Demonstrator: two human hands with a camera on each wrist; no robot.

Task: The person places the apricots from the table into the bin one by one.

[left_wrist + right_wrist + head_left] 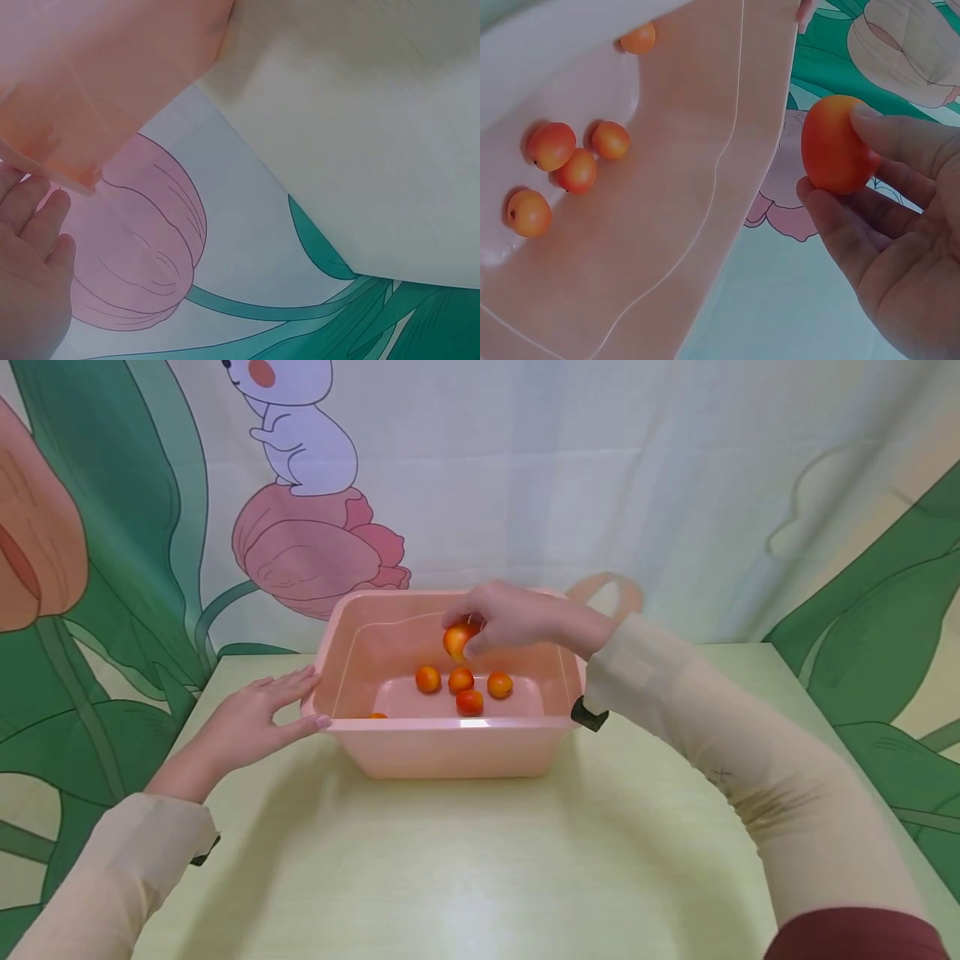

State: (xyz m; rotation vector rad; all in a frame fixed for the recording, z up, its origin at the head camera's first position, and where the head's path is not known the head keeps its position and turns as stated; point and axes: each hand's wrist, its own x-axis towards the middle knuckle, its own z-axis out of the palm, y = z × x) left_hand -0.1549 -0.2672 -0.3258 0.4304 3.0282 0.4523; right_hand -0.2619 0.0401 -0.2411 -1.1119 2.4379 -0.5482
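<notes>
My right hand (517, 614) pinches an orange-red, roundish fruit (458, 643) between thumb and fingertips, above the inside of a pink plastic basin (442, 750). In the right wrist view the smooth, slightly oval fruit (834, 144) shows clearly between the thumb and fingers. Several like it lie on the basin floor, among them a redder fruit (469, 702) and an orange one (428, 679). Another fruit (378, 716) is mostly hidden behind the front wall. At the basin's left rim rests my left hand (251, 722), its fingers mostly straight and the thumb near the front corner.
The basin stands toward the back of a pale wooden-look table (465, 860). Just behind it hangs a cloth (525, 485) printed with flowers, leaves and a white animal. Dark wrist straps (588, 714) show at both sleeve cuffs.
</notes>
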